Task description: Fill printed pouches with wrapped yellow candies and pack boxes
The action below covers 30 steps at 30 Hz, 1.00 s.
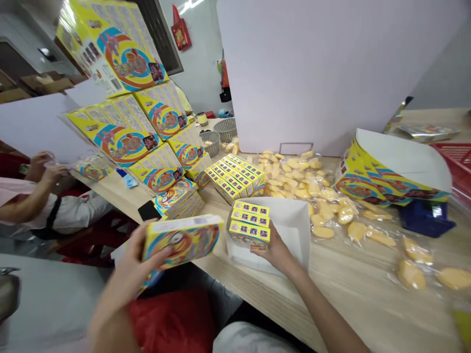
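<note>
While the left hand [134, 267] has its grip clasped round a box [184, 244] left of centre, low in the frame, the right hand [274, 250] has its grip on the right ends of three boxes [249, 226] at centre, at the left part of a tray [292, 240] on the desk [353, 289]. Packets [294, 174] spread centre right; cartons [125, 132] rise upper left; a panel [316, 73] stands at the top.

left-hand [134, 267] box [184, 242]: yellow, orange and blue print, whitish edge | right-hand [274, 250] three boxes [250, 225]: yellow, rows of dark squares | tray [292, 235] around right hand: white | wrapped pieces [324, 208] beyond right hand: orange-yellow
</note>
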Each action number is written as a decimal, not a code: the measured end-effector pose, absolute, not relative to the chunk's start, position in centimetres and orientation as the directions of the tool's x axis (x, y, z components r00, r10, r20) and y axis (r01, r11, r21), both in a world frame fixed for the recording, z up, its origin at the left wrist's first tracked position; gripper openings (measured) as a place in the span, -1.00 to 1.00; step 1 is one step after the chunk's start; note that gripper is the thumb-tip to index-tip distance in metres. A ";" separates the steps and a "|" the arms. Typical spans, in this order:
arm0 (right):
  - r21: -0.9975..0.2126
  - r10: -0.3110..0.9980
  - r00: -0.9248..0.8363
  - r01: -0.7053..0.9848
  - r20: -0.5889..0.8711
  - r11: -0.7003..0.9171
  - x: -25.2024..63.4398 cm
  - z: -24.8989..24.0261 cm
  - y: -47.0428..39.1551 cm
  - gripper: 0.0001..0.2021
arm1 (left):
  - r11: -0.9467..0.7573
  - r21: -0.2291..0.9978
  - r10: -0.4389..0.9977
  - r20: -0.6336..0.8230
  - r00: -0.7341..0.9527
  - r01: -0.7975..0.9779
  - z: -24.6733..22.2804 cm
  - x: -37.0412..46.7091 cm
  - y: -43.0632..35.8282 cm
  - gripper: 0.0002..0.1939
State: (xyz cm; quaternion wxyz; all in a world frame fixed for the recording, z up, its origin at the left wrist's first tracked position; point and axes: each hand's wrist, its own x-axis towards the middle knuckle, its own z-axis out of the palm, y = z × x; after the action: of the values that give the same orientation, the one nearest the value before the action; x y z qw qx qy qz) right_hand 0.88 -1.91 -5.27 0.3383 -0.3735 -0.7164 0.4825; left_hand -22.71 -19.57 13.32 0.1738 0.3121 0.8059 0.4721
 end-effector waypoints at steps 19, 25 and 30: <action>-0.976 0.816 -0.571 0.115 0.089 0.187 5.1 -3.4 -6.7 -0.23 | -0.336 0.362 0.942 0.113 0.317 0.870 10.4 -12.8 -10.6 -0.32; -0.982 0.915 -0.402 0.161 0.029 0.101 4.3 -6.2 -7.2 -0.44 | 0.061 0.998 0.811 -0.066 -0.582 -0.028 2.4 -16.2 -10.0 -0.56; -0.950 0.904 -0.427 0.278 0.007 0.139 4.2 -4.7 -7.7 -0.50 | 0.236 0.906 0.819 -0.380 -0.429 -0.351 -2.6 -14.3 -10.5 -0.63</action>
State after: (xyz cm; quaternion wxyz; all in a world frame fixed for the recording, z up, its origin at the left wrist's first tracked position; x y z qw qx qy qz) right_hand 4.22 -7.73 -4.72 0.3167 -0.4314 -0.6850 0.4943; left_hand -14.27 -10.47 -2.60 0.4983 0.1927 0.6082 0.5870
